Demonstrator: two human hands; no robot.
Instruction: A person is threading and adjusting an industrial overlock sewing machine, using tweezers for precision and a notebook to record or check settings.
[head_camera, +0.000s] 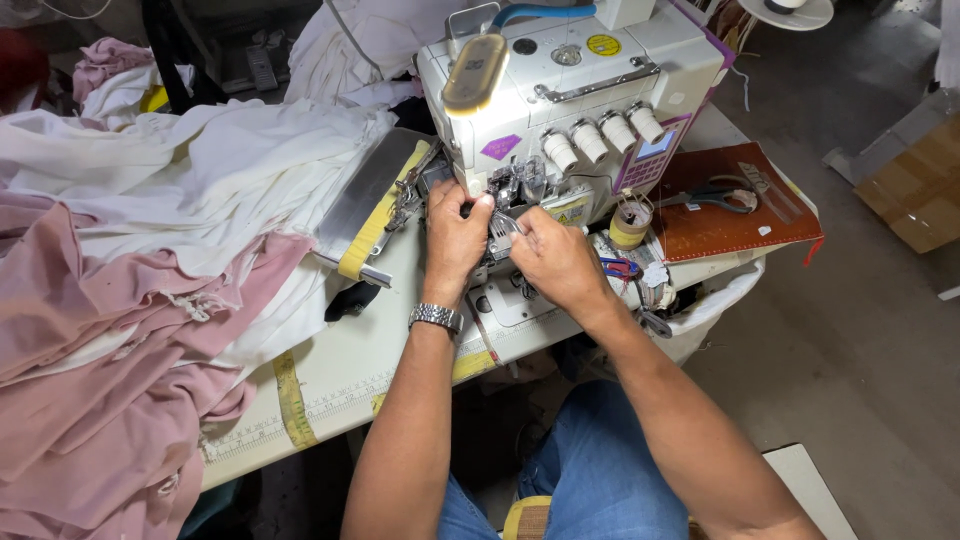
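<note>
At the front of the white sewing machine (570, 100) on the table (350, 370), the left hand (455, 235) and right hand (555, 260) pinch closed around small metal parts (tweezers, perhaps; I cannot tell). A slip so near the needle could prick a finger or lose the thread.

A white work table (340, 370) is seen set on a bare grey concrete floor (860, 340), with a measuring tape fixed along its front edge. To the table's left, heaps of white cloth (190, 170) and pink cloth (90, 360) are piled. To its right, a cardboard box (915, 180) is stood on the floor. Even, soft light is cast throughout.
</note>
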